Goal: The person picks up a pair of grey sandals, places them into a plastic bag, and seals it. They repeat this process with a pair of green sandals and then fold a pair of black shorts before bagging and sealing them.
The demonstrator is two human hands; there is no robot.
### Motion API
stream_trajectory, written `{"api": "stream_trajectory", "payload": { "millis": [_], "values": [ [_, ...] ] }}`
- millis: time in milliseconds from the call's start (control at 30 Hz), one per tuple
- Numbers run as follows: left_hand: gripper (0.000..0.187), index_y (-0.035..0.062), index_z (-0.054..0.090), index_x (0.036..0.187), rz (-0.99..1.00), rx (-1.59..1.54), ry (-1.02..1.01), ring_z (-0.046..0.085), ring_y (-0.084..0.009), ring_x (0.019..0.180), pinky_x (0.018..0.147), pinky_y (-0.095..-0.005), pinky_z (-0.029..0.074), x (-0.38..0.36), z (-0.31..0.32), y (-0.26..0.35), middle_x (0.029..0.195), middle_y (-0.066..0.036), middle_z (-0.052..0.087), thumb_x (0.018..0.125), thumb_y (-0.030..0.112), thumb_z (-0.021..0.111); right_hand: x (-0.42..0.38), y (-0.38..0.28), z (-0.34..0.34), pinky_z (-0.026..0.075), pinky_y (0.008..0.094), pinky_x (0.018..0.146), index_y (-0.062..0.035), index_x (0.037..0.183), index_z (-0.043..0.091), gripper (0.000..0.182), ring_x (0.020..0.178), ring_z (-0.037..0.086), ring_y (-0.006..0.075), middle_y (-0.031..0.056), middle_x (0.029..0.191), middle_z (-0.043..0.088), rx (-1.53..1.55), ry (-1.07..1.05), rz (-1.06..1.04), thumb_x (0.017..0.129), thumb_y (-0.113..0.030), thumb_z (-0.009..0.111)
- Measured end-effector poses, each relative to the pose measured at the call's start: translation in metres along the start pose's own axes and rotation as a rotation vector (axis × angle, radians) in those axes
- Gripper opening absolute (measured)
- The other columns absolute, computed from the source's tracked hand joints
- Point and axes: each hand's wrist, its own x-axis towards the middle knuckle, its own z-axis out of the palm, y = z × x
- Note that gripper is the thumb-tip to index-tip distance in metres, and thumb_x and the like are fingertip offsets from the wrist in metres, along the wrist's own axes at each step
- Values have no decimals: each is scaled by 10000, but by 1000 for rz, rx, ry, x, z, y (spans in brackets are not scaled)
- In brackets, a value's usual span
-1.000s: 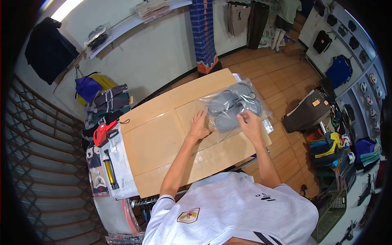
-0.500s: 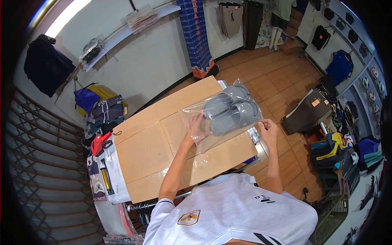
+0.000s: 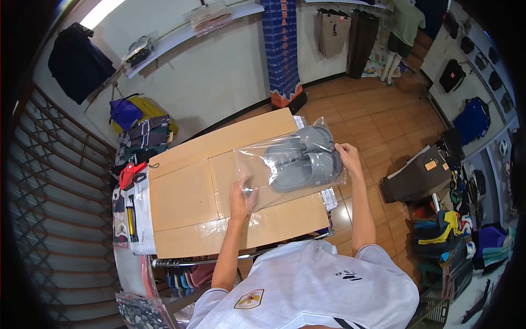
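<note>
A pair of grey sandals (image 3: 307, 162) lies inside a clear plastic bag (image 3: 252, 159) on the flattened cardboard (image 3: 183, 192). At the bag's left end is my left hand (image 3: 241, 196), its thumb and fingers apart around a fold of the plastic. My right hand (image 3: 347, 156) pinches the bag's right edge, close beside the sandals. Glare on the plastic hides part of the sandals' left side.
To the left of the cardboard lie a red tool (image 3: 131, 175) and a yellow-and-black pump (image 3: 131, 220). Folded clothes (image 3: 143, 137) are stacked behind them. A patterned pillar (image 3: 282, 52) rises beyond the table. Hangers with clothes (image 3: 183, 276) hang under the near edge.
The view has shifted. My left hand has moved toward the bag's lower left, away from the sandals. My right hand has moved up along the right edge, and the bag lies flatter and more level.
</note>
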Motion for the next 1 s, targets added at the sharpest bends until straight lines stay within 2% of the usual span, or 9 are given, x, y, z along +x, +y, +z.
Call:
{"api": "stream_trajectory", "payload": {
  "millis": [67,267,367,467,567,867,1000],
  "values": [
    [440,59,706,1218,-31,-16,20,639,-383,1041,942,-441,508,-4,-2,2,1119,-176,709,797,131,810,14,5,2,499,275,736,45,1032,741,259,816,651,133,76,926,745,-40,-72,-2,974,-206,717],
    [380,58,721,1174,-34,26,66,633,-361,979,901,-437,507,-5,2,3,1060,-163,706,808,125,796,16,-1,5,501,282,748,40,979,740,226,810,651,138,74,883,735,11,-156,133,979,-180,688],
    [364,60,725,1159,-53,21,62,631,-355,963,885,-435,506,-4,3,4,1047,-157,708,810,132,797,16,7,7,505,291,747,44,960,732,219,806,652,140,79,874,736,-34,-123,-9,974,-170,684],
    [354,59,729,1147,-41,31,62,636,-353,968,885,-429,509,-3,4,3,1041,-153,710,808,134,800,21,16,10,500,296,736,46,938,727,217,796,644,138,78,865,732,-113,-82,-52,977,-160,671],
    [341,56,733,1139,-40,14,71,640,-353,972,891,-429,510,-3,4,3,1025,-150,711,813,135,794,16,9,13,531,349,748,41,960,741,240,805,705,209,141,838,753,-221,8,-86,947,-192,685],
    [276,23,742,1069,-112,-23,85,663,-350,997,899,-421,528,-11,-11,4,1038,-156,729,800,80,762,41,40,5,522,346,767,44,936,733,236,829,685,197,137,868,749,-97,-42,-107,960,-180,662],
    [242,20,743,1050,-141,-36,148,667,-342,1002,904,-419,531,-20,-17,3,1036,-147,734,817,81,769,41,25,-15,518,333,784,51,926,721,214,827,673,194,126,857,745,-40,-1,-138,972,-140,635]
  ]
}}
